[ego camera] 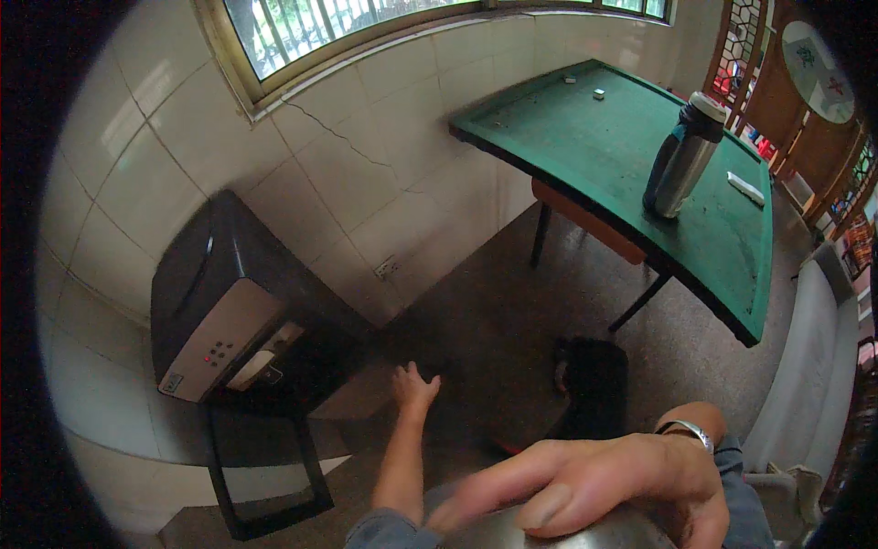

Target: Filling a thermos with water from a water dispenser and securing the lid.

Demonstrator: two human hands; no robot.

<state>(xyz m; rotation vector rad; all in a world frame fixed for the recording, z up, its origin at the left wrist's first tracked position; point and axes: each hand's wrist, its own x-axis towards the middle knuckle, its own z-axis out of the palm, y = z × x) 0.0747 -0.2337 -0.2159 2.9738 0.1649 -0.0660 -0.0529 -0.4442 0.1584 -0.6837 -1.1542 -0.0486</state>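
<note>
My right hand, with a silver band on the wrist, lies large in the foreground. Its fingers and thumb grip a rounded, shiny metal vessel, mostly cut off by the lower edge of the picture. My left hand reaches out low over the dark floor, fingers spread, with nothing in it. Left of that hand stands a dark water dispenser with a silver panel, several buttons and a red light. A dark open frame, perhaps its door, juts out below the panel.
A green-topped mahjong table stands ahead, bearing a steel vacuum flask, small tiles and a white strip. A wall socket sits low on the tiled wall. A grey padded seat is at right.
</note>
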